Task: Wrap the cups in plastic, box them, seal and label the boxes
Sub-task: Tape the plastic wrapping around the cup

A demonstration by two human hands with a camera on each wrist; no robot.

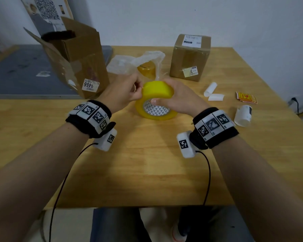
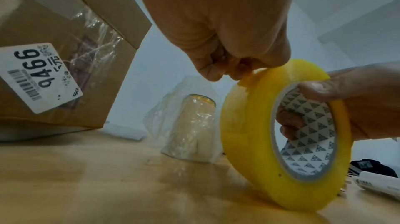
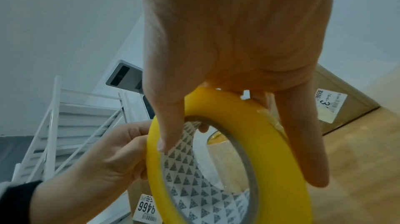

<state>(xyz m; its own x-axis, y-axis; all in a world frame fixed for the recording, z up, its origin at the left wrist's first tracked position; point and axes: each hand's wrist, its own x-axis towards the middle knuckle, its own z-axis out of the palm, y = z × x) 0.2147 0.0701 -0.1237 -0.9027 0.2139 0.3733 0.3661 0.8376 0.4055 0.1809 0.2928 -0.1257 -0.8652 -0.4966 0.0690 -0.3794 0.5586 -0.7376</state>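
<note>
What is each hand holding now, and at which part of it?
Both hold the yellow tape roll. The right hand grips its ring, thumb inside the core. The left hand pinches the outer edge, apparently at the tape end.

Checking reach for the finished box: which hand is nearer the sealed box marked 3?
Right hand, nearer the sealed box; left hand sits across the tape roll.

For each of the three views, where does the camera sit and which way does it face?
Head: on the head, facing forward and down at the table; shows both forearms, left hand, right hand.
Left wrist: faces along the left hand at the tape roll.
Right wrist: faces along the right hand gripping it.
All three share the tape roll and both hands.
</note>
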